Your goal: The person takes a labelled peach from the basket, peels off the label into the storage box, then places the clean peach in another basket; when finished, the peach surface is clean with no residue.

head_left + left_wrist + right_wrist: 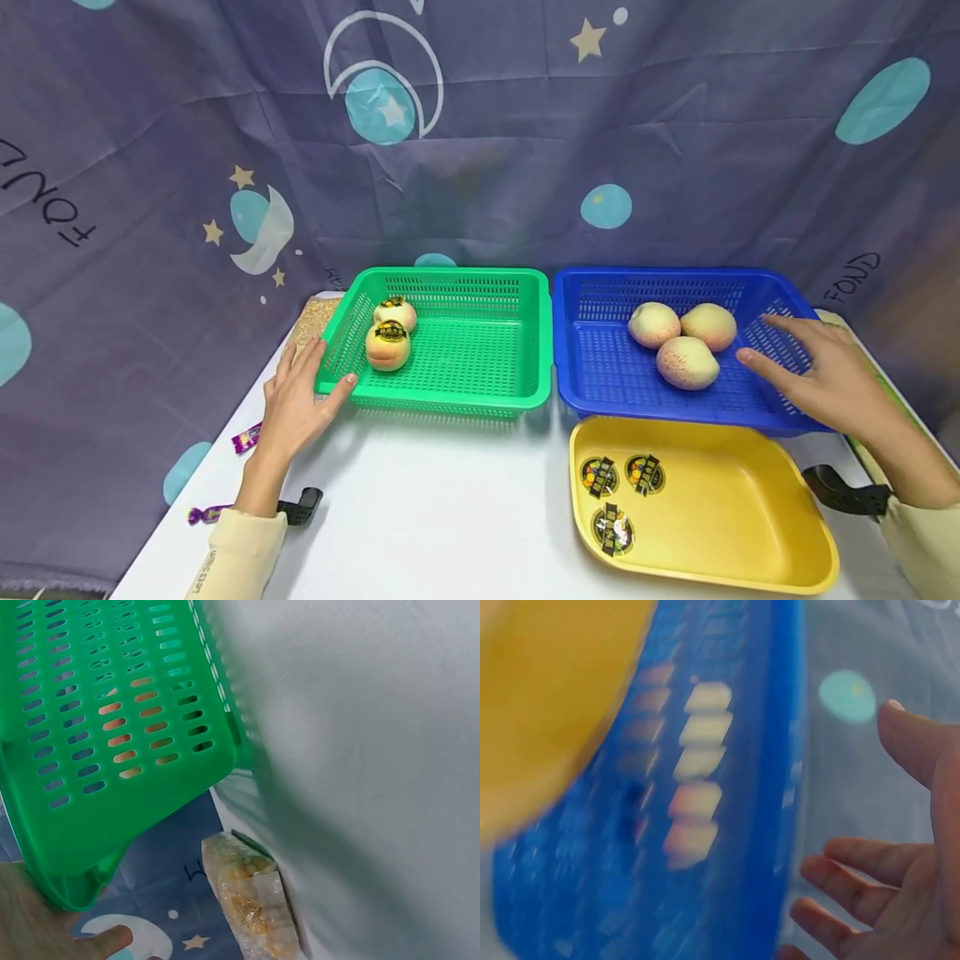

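L hand [294,406] fingers open, touching green basket [480,400] corner — R hand [828,375] fingers spread over blue basket [600,367], near 3 peaches [686,362].

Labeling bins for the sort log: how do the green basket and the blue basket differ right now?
The green basket holds two peaches, both with dark round stickers; the blue basket holds three peaches with no stickers showing. The green one sits on the left with the left hand at its corner; the blue one sits on the right with the right hand spread over its right side. Both are slotted plastic trays of similar shape, side by side.
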Tool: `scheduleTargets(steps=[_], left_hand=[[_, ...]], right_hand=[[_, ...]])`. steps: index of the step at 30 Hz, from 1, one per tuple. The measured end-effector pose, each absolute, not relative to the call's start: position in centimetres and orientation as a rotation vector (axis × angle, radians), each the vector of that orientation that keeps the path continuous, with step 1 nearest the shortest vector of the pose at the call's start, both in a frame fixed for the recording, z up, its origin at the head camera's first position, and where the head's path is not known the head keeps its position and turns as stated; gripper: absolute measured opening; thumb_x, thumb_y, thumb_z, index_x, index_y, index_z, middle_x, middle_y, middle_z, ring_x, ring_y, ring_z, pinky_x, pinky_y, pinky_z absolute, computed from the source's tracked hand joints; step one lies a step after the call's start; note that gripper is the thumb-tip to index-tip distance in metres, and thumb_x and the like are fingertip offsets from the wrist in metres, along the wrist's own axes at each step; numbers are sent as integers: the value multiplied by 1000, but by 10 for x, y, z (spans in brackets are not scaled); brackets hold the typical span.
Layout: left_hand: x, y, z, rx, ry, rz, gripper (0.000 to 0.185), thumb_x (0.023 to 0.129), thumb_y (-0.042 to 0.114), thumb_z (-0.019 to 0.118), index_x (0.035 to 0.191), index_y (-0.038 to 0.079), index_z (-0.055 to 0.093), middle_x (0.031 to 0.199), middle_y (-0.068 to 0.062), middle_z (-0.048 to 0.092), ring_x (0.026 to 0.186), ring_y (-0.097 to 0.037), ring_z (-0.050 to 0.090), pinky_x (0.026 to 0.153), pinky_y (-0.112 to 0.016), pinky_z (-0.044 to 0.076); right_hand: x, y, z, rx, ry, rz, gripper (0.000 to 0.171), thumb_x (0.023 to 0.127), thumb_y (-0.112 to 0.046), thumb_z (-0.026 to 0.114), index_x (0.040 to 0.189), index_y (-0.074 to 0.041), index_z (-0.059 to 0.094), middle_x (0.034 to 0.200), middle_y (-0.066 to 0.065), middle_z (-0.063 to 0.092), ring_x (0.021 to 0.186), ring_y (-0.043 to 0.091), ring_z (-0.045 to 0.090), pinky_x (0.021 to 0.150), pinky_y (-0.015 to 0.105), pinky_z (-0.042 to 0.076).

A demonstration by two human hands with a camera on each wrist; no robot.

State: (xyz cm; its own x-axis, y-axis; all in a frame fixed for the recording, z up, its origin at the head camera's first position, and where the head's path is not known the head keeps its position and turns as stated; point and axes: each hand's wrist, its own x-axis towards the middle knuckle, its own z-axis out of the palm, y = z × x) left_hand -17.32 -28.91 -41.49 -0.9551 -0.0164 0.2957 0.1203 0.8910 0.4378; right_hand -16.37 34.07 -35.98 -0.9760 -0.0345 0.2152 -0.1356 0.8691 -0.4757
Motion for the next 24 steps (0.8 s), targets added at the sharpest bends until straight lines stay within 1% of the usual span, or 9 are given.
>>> scheduleTargets(steps=[4, 7, 9, 11, 13, 14, 16, 19, 24], left_hand=[[-173, -288, -416, -62, -2781, -677, 82, 97, 55, 58, 157, 4, 35, 166, -18, 31, 153, -50, 18, 104, -70, 25], [-172, -287, -416, -54, -2793, -679, 82, 98, 56, 56, 158, 5, 33, 167, -16, 29, 150, -50, 24, 102, -69, 28], [-171, -287, -417, -47, -2795, -681, 82, 99, 56, 56, 159, 5, 33, 168, -15, 27, 148, -49, 27, 100, -67, 30], [-171, -287, -417, -44, -2796, -686, 81, 99, 56, 55, 159, 6, 32, 169, -13, 26, 147, -48, 29, 98, -66, 32], [-170, -286, -417, -43, -2793, -690, 81, 99, 56, 55, 159, 6, 32, 169, -12, 26, 147, -48, 31, 97, -66, 32], [-170, -286, -417, -44, -2790, -689, 81, 99, 56, 55, 159, 6, 32, 169, -12, 26, 147, -48, 31, 97, -66, 32], [-170, -286, -418, -49, -2781, -691, 80, 99, 55, 56, 159, 6, 32, 169, -12, 27, 146, -48, 32, 98, -67, 33], [-170, -287, -420, -53, -2763, -694, 79, 99, 53, 57, 159, 7, 33, 168, -12, 29, 145, -48, 34, 99, -68, 33], [-170, -287, -422, -47, -2751, -706, 80, 99, 53, 59, 159, 8, 33, 167, -12, 30, 144, -49, 35, 99, -70, 32]], right_hand=[[-168, 315, -350, 262, -2881, 820, 76, 95, -40, 70, 148, 7, 43, 148, 40, 41, 139, 64, 27, 111, 80, 17], [-170, 293, -345, 384, -2879, 858, 67, 95, -36, 72, 145, 3, 50, 145, 32, 51, 131, 57, 44, 106, 76, 31], [-171, 279, -342, 482, -2866, 865, 58, 95, -33, 72, 141, -1, 57, 137, 25, 61, 123, 47, 55, 101, 67, 43], [-172, 265, -340, 586, -2854, 878, 48, 97, -30, 71, 136, -5, 63, 129, 15, 69, 111, 34, 64, 94, 52, 53], [-175, 252, -338, 655, -2862, 888, 41, 98, -30, 69, 133, -9, 67, 121, 8, 73, 105, 24, 67, 88, 37, 56], [-177, 246, -338, 703, -2855, 900, 38, 98, -28, 69, 131, -8, 68, 118, 6, 73, 102, 20, 67, 85, 32, 56], [-181, 234, -337, 764, -2851, 943, 34, 99, -26, 69, 128, -9, 70, 116, 4, 74, 98, 16, 67, 84, 27, 56], [-188, 217, -336, 828, -2830, 1008, 30, 98, -24, 69, 125, -9, 72, 113, 2, 75, 97, 14, 67, 85, 29, 56], [-202, 189, -336, 915, -2817, 1115, 31, 99, -22, 68, 125, -5, 71, 117, 7, 75, 100, 19, 68, 90, 40, 55]])
